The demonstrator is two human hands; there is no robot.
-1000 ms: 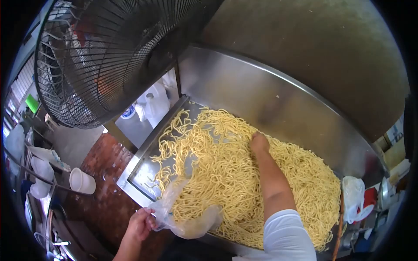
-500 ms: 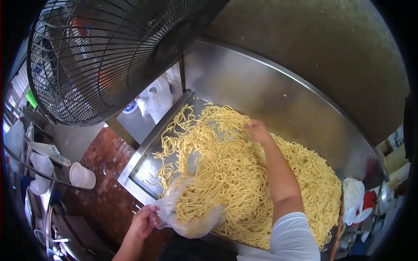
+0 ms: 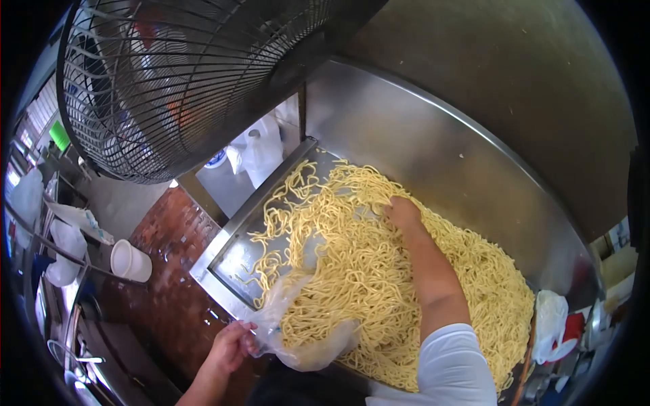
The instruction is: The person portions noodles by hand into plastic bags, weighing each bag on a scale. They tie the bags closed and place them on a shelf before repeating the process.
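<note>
Down again drops the right hand, fingers seemingly closed in the ropy yellow noodles; just beside them, the left hand pinches a crinkly clear bag, noodles inside.

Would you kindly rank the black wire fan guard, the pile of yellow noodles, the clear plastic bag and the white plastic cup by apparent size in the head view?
1-2. Black wire fan guard and pile of yellow noodles: similar; the fan's nearness makes ranking unsure.
3. Clear plastic bag.
4. White plastic cup.

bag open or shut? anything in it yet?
Open. The left hand holds the bag mouth up at the tray edge; noodles show through its clear bottom.
</note>
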